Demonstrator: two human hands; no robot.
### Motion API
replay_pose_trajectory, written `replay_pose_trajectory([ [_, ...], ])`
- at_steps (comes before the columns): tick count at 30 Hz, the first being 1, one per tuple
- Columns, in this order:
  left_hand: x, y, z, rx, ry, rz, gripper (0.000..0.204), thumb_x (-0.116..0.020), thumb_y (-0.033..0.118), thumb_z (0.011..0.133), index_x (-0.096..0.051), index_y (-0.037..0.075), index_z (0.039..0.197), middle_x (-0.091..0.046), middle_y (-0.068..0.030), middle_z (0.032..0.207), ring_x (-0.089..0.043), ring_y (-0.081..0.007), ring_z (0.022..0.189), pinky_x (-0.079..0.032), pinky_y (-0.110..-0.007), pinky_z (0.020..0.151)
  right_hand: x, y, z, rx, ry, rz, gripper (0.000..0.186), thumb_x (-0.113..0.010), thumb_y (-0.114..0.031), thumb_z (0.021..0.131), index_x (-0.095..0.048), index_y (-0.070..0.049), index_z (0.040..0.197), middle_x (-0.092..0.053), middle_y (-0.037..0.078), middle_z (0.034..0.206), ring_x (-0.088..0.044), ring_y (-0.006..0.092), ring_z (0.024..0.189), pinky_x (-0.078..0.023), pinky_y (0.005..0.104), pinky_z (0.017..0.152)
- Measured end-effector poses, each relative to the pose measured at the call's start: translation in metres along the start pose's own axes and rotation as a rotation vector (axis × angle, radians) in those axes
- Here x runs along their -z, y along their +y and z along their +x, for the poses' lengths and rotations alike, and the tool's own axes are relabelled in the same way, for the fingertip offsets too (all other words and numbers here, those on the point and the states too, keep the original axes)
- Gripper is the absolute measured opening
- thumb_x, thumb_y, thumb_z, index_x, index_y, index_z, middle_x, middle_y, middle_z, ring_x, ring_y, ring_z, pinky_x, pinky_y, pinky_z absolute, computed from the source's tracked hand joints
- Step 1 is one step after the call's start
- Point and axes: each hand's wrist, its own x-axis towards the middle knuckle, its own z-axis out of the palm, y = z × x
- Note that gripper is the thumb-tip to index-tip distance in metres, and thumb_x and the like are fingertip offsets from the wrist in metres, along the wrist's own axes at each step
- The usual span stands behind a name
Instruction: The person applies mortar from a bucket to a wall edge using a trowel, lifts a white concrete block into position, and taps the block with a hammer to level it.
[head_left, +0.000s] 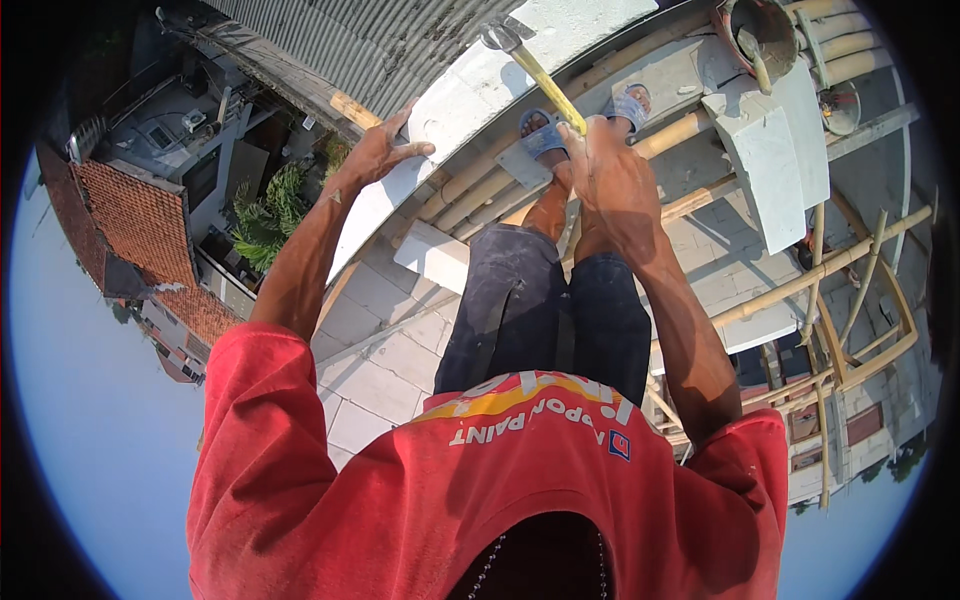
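My right hand (612, 175) is closed round the end of a hammer's yellow handle. The hammer (548, 82) slants up and to the left, its dark head over the top of a white block wall (465, 100). My left hand (378, 152) rests at the outer left edge of that wall, thumb stretched across the white surface and fingers apart; some fingertips are hidden by the edge. Both my feet, in blue sandals (543, 135), stand on bamboo and boards beside the wall.
Upper right, a bucket (728, 35) with a trowel stands near white blocks (765, 165). Bamboo scaffold poles (775, 305) cross the right side above a drop. A loose white block (433, 256) lies near my knees. Beyond the wall are a corrugated roof (350, 45) and lower tiled roofs (135, 215).
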Motion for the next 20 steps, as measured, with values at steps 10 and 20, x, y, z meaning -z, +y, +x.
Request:
replay_pose_trajectory([
  [10,-0.003,-0.008,0.001,-0.125,0.100,-0.022,0.097,-0.083,0.043,0.079,-0.035,0.005,0.154,-0.053,-0.0233,0.144,-0.050,-0.0324,0.134,-0.038,-0.040,0.112,-0.041,0.002,-0.007,-0.008,-0.196,-0.215,0.030,-0.045,-0.030,0.104,-0.050,-0.001,0.099,-0.071,0.021,0.075,-0.070,0.0405,0.069,-0.020,0.0593,0.113],
  [20,0.010,0.012,0.017,-0.034,-0.101,-0.009,0.092,-0.078,0.051,0.083,-0.038,0.005,0.152,-0.053,-0.0225,0.143,-0.048,-0.0343,0.136,-0.033,-0.042,0.116,-0.064,0.002,-0.063,-0.158,0.036,0.274,0.047,-0.054,-0.044,0.101,-0.055,0.002,0.098,-0.062,0.026,0.058,-0.067,0.0401,0.054,-0.055,0.0537,0.055],
])
